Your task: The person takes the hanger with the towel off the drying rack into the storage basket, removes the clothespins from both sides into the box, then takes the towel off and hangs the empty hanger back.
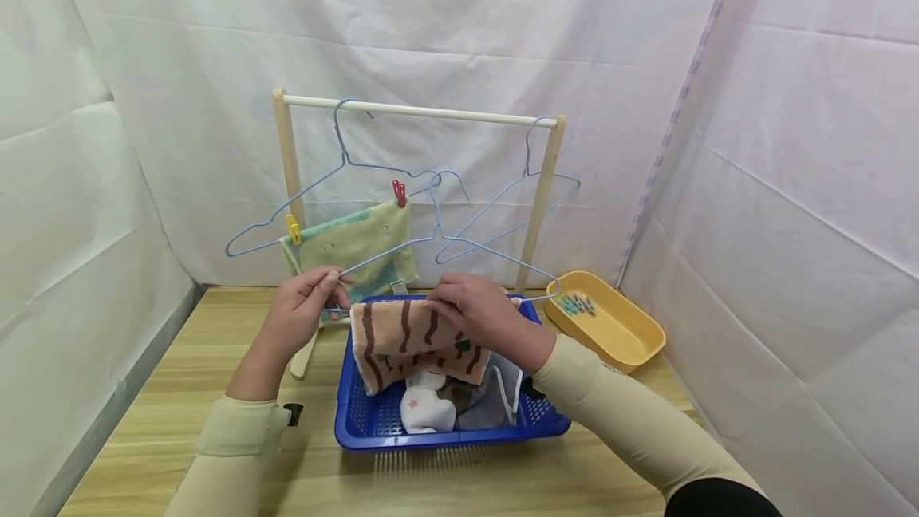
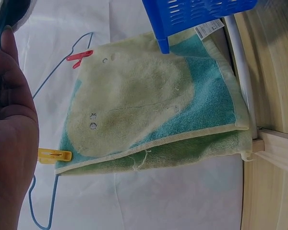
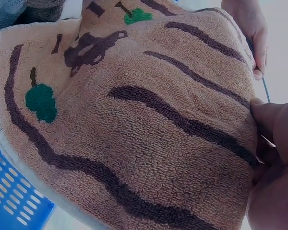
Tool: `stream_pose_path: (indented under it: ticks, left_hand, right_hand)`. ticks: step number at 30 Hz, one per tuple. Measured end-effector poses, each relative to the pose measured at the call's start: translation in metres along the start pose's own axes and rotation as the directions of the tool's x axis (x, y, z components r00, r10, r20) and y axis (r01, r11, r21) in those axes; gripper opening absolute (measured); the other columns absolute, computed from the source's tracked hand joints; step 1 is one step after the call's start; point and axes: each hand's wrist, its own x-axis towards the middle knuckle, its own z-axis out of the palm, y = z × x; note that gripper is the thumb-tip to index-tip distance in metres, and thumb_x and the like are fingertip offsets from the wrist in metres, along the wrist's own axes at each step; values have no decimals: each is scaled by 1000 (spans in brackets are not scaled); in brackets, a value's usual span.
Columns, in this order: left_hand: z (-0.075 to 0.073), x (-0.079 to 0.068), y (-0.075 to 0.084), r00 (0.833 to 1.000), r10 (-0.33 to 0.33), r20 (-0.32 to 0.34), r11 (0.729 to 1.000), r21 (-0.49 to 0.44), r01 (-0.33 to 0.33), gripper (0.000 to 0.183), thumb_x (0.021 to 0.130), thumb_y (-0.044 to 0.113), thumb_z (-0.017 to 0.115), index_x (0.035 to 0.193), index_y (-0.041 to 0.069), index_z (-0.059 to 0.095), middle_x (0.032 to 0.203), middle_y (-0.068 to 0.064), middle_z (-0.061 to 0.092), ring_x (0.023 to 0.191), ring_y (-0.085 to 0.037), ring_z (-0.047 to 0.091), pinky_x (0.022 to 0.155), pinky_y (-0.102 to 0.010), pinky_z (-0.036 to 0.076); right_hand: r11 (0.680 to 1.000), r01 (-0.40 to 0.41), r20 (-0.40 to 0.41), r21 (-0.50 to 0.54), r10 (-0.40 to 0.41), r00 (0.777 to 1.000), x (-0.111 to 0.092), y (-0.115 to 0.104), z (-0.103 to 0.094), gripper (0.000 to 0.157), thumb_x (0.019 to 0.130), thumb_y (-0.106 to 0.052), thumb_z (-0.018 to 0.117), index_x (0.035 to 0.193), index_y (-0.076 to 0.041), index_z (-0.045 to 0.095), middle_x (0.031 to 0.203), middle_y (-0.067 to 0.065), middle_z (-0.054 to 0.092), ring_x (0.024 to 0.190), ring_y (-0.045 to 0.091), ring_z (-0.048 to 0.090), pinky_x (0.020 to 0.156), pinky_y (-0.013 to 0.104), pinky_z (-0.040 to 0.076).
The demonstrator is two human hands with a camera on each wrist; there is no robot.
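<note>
My left hand (image 1: 300, 305) pinches the left corner of a light blue wire hanger (image 1: 436, 222), held in front of the rack. Draped over that hanger's bottom bar is a tan towel (image 1: 388, 329) with dark brown wavy stripes and green tree shapes. My right hand (image 1: 483, 311) pinches the towel's folded top edge at the bar; the right wrist view shows thumb and fingers on this fold (image 3: 252, 143). The towel's lower part hangs over a blue basket (image 1: 452, 443). Inside the basket lie a white cloth item with a pink star (image 1: 427, 409) and a grey cloth (image 1: 488, 417).
Behind stands a rack with a white rail (image 1: 459, 112) and wooden posts. A green towel (image 1: 359, 242) hangs there from a hanger, with a yellow clothespin (image 1: 293, 228) and a red clothespin (image 1: 400, 192). Another hanger (image 1: 527, 172) is at right. A yellow tray (image 1: 632, 333) holds several clothespins (image 1: 577, 304).
</note>
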Motion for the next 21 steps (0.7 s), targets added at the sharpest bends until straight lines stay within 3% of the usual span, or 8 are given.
stream_pose_path:
  ticks: [14,21]
  left_hand:
    - [1,1,-3,1000,13,7,1000,-3,-13,31,119,1,44,115,-6,74,83,-14,72,69,-27,68,60,-28,61]
    - [2,1,-2,1000,1,9,1000,-9,-1,30,119,1,45,115,-7,73,83,-15,72,70,-29,69,60,-25,60]
  right_hand:
    - [1000,24,6,0,-24,1000,4,3,-7,12,111,-20,72,105,-16,81,92,-6,68,78,8,58,67,26,53]
    - [998,58,-37,-6,-58,998,5,5,-12,11,110,-19,73,104,-15,81,94,-6,70,79,8,61,68,27,55]
